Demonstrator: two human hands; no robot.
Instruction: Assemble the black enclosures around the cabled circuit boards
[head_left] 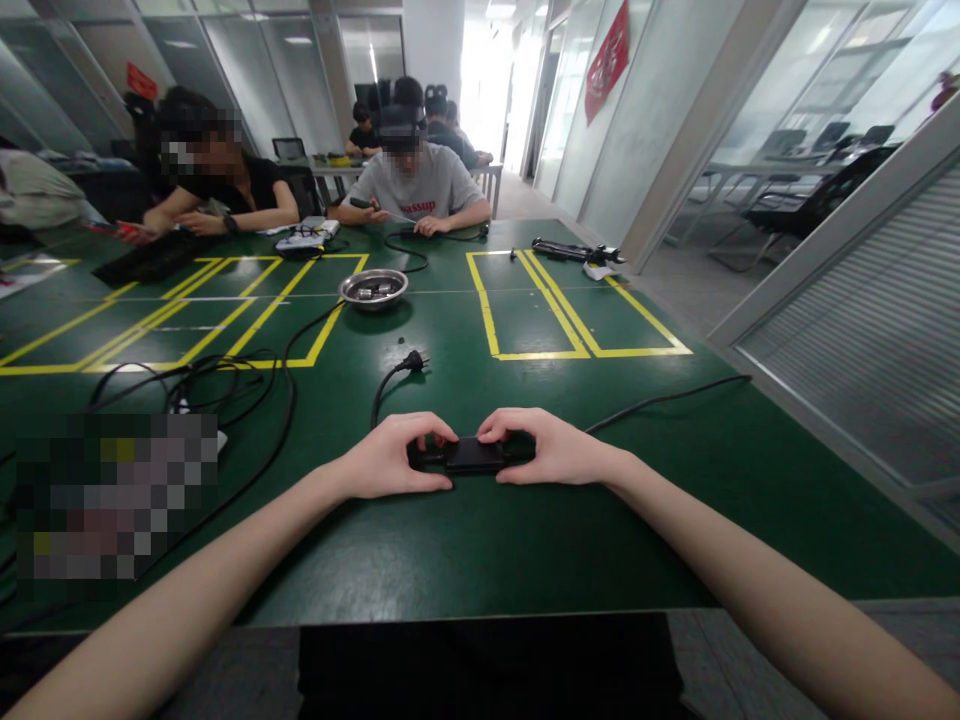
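A black power adapter (475, 455) lies on the green table in front of me. My left hand (394, 457) curls around its left end, fingertips at the far edge and thumb at the near edge. On the opposite end, my right hand (559, 450) holds it the same way. From the left side a thick cord runs up behind my left hand to a black plug (414, 362). A thinner cable (660, 398) leads off to the right from behind my right hand. Where the cords join the adapter is partly hidden by my fingers.
Beyond the plug stands a metal bowl (373, 289) with small metal parts. Tangled black cables (217, 385) lie at left near a blurred-out object (120, 495). Yellow tape (540, 356) marks the table (465, 560). A black tripod-like item (577, 250) lies far right. People sit across the table.
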